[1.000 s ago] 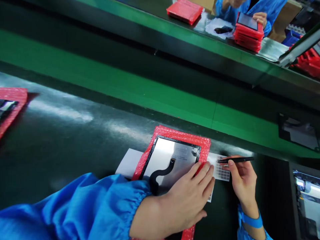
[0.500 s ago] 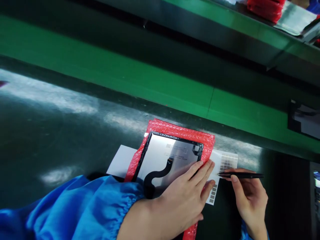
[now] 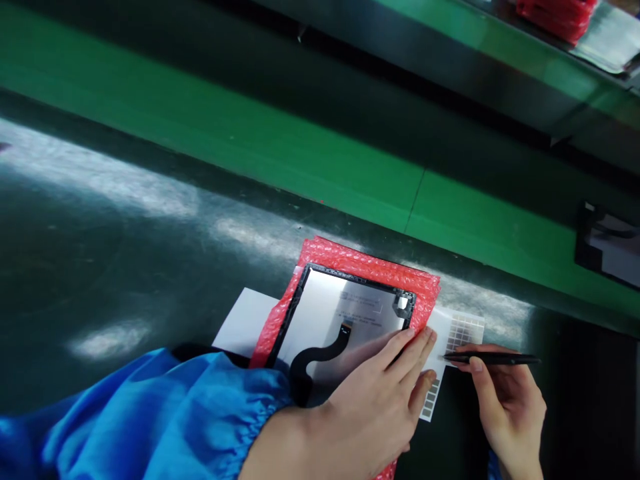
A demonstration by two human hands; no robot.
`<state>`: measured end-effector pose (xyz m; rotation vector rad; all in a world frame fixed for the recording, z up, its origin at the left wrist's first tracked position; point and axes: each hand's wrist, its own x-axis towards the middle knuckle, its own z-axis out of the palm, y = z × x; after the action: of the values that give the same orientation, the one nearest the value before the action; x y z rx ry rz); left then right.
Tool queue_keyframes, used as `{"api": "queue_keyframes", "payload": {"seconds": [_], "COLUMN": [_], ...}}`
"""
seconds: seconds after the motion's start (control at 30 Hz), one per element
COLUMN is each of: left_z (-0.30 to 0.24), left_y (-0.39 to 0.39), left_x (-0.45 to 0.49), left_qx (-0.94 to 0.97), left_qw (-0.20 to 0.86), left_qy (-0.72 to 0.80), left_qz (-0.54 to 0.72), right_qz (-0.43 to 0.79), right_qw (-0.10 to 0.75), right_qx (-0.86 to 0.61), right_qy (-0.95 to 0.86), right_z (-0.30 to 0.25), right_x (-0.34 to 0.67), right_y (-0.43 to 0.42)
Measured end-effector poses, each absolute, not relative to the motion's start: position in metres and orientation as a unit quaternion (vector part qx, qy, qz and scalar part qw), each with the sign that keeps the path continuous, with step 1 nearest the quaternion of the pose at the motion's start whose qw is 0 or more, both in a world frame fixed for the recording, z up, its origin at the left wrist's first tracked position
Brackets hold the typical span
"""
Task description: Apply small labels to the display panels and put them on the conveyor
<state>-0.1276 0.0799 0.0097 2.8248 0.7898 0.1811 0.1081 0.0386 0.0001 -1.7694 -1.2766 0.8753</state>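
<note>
My left hand (image 3: 373, 397) lies flat with its fingers stretched out across the right side of a display panel (image 3: 325, 300). The panel has a silvery back, a black frame and a curved black flex cable (image 3: 325, 350). Red bubble wrap (image 3: 370, 257) lies under it. Beside the panel is a white sticker sheet (image 3: 435, 347) with rows of small grey rectangles, partly covered by my left fingers. My right hand (image 3: 515, 400) pinches slim black tweezers (image 3: 493, 358), their tip over the sheet near its grey rectangles. Whether the tip touches the sheet I cannot tell.
White paper (image 3: 247, 320) sticks out left of the bubble wrap. Behind the dark worktop (image 3: 125, 267) runs a green panel (image 3: 250, 147). Another dark-framed panel (image 3: 610, 240) leans there at the right. A shelf above carries red bubble-wrapped items (image 3: 560, 17).
The view has shifted slightly, so the panel, sheet and both hands sit a little further right and lower. My left hand stays on the panel; my right keeps its hold of the tweezers.
</note>
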Motion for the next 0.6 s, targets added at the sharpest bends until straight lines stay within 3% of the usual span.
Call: {"api": "queue_keyframes", "payload": {"seconds": [0.2, 0.43, 0.6], "left_z": [0.0046, 0.0055, -0.0002], "left_y": [0.0773, 0.0790, 0.0778], "left_x": [-0.1269, -0.1267, -0.1279], "left_qx": [0.949, 0.956, 0.951], "left_qw": [0.141, 0.097, 0.141], "left_qy": [0.269, 0.257, 0.258], "left_qz": [0.085, 0.100, 0.100], "right_qz": [0.344, 0.348, 0.376], "right_qw": [0.407, 0.391, 0.397], "right_qx": [-0.712, -0.716, -0.713], "right_qy": [-0.457, -0.462, -0.440], "right_z": [-0.0011, 0.0016, 0.0020], "right_x": [0.1107, 0.1114, 0.1132], "right_y": [0.0380, 0.0416, 0.0455]}}
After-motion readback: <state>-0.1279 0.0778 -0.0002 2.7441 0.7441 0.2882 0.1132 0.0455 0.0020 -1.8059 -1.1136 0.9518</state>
